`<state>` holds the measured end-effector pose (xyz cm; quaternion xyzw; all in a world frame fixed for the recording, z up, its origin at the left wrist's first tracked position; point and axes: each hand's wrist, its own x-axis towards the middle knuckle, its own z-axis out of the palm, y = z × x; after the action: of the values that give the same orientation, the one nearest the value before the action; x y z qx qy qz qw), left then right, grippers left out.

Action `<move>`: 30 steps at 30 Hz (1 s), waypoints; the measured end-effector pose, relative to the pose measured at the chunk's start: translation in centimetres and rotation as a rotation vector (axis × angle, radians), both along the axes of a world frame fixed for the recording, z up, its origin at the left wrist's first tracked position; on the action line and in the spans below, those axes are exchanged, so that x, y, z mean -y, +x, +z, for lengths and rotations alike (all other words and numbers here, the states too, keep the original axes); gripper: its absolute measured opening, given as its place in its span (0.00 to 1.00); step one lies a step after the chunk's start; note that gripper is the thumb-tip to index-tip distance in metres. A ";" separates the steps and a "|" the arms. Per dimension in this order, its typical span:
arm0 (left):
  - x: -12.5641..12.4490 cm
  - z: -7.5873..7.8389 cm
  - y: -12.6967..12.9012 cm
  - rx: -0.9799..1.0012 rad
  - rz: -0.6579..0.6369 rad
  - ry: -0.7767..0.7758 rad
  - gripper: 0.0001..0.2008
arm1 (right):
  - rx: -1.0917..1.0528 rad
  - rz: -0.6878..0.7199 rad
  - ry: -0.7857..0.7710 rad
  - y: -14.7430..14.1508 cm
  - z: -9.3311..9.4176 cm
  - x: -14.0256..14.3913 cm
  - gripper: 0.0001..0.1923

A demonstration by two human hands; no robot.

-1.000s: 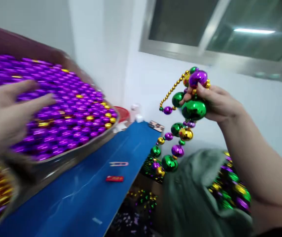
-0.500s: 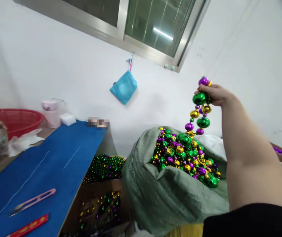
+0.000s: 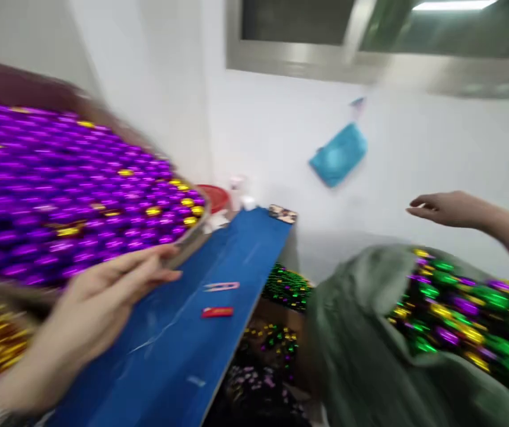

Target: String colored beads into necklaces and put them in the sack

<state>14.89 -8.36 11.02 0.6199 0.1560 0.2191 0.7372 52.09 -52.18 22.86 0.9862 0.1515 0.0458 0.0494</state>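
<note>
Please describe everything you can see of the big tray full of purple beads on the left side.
The tray is a wide, shallow container with a thin rim that looks like metal. It is heaped with shiny purple beads mixed with a few gold ones. It sits raised and tilted at the left end of the blue table. The left hand is at its near rim, fingers seeming to touch the edge. The picture is blurred, so finer detail is unclear.

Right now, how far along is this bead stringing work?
Done: the green sack already holds a heap of finished purple, gold and green strands, and the right hand hovers open and empty above it. In hand: the left hand is at the rim of the tray of loose purple beads. Left: that tray is full, so plenty remains.
</note>
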 end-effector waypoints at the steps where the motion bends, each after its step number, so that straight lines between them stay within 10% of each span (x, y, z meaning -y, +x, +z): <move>1: 0.0 0.8 -0.9 -0.014 0.031 0.001 0.11 | -0.019 0.145 0.029 0.2 -1.1 -4.1 0.12; 6: 0.8 0.4 -5.5 0.034 0.108 -0.114 0.09 | -0.246 0.950 0.164 -9.2 -7.0 -23.9 0.13; 11: 1.6 -1.3 -9.8 0.026 0.224 -0.234 0.09 | -0.520 1.630 0.587 -22.4 -11.4 -34.2 0.15; 19: 3.3 -3.6 -13.8 -0.184 0.343 -0.110 0.10 | -0.572 1.593 0.275 -26.0 -21.9 -41.8 0.12; 23: 6.3 -6.6 -9.3 -0.301 0.027 0.033 0.15 | -0.500 1.535 0.098 -24.4 -26.0 -43.9 0.12; 30: 9.4 -12.5 -2.0 -0.158 -0.494 0.601 0.23 | -0.420 1.796 -0.164 -25.4 -27.5 -43.8 0.11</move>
<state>12.91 -17.76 -1.44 0.8418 -0.0127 0.0226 0.5392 26.74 -8.33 -4.63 0.4803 0.8676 -0.1235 0.0365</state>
